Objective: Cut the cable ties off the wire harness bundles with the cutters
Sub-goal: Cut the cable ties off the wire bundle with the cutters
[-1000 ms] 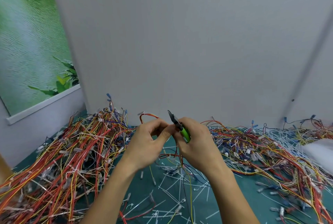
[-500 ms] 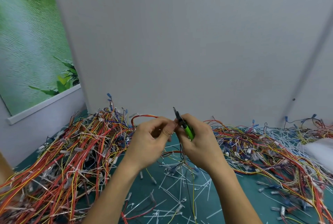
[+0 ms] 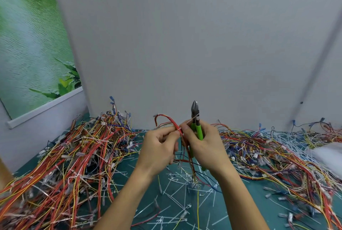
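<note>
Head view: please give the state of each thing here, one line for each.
cutters: held upright in right hand, tips closed
wire bundle: pinched by left hand, lifted
cable tie: crossing the cutters
loose wire pile: resting on table
cut ties: scattered on table

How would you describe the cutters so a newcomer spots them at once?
Find the two hands raised before the grey wall. The cutters stand upright in the right hand, steel tip up. Their bright green handles set them apart from the red and yellow wires around.
</note>
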